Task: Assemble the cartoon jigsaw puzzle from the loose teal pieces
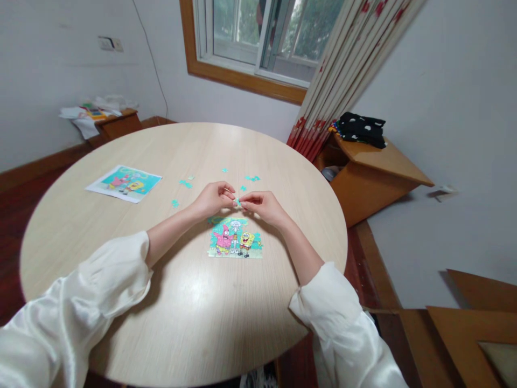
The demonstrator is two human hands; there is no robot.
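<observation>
My left hand (215, 199) and my right hand (264, 207) meet above the table, just beyond a partly assembled jigsaw puzzle (234, 243). Between their fingertips is a small turquoise puzzle piece (238, 202), pinched from both sides. The assembled part shows a pink starfish, a pale squid figure and a yellow sponge character; its upper right edge is uneven. Loose turquoise pieces lie around the hands: some to the left (186, 184), one at the lower left (175, 203), one farther back (224, 170) and several behind the right hand (252, 178).
A printed picture sheet (125, 183) with the same characters lies on the left of the round wooden table (181, 318). Papers (97, 110) sit on a stand at the far left. A wooden cabinet (375, 178) with black folded cloth (361, 129) stands at the right, near the curtain (335, 64).
</observation>
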